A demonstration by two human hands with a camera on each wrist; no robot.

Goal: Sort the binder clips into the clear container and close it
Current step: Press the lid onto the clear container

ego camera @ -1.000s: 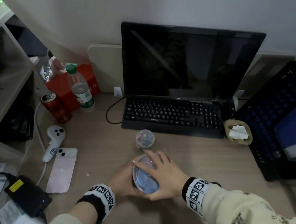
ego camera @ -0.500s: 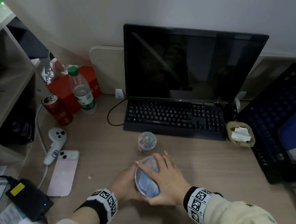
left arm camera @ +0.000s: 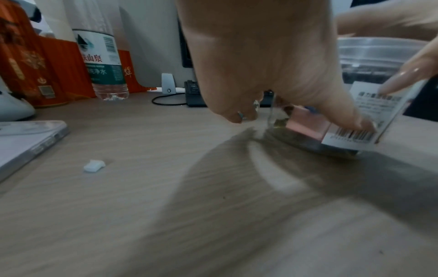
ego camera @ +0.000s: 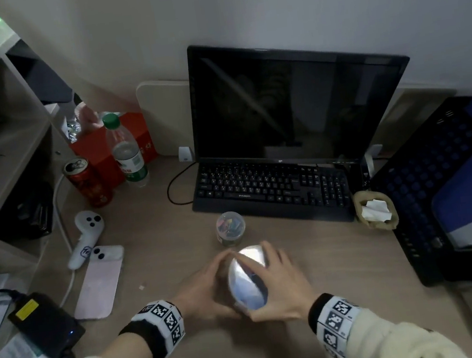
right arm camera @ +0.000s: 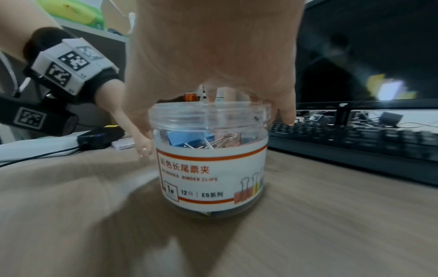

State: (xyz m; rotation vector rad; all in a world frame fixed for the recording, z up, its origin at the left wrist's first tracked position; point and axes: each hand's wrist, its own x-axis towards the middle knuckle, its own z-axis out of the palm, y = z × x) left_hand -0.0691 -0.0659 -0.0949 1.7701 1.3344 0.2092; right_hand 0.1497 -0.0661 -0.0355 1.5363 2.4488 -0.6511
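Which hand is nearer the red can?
Left. The left hand grips the jar's can-side; the right hand covers its lid, farther from the red can.

A pale wood desk (ego camera: 344, 257) meets a plain white wall (ego camera: 265, 3), open shelving (ego camera: 0, 155) at left.

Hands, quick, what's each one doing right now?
Left hand: fingers curled round the side of the clear container, steadying it.
Right hand: fingers curled round the lid on top.
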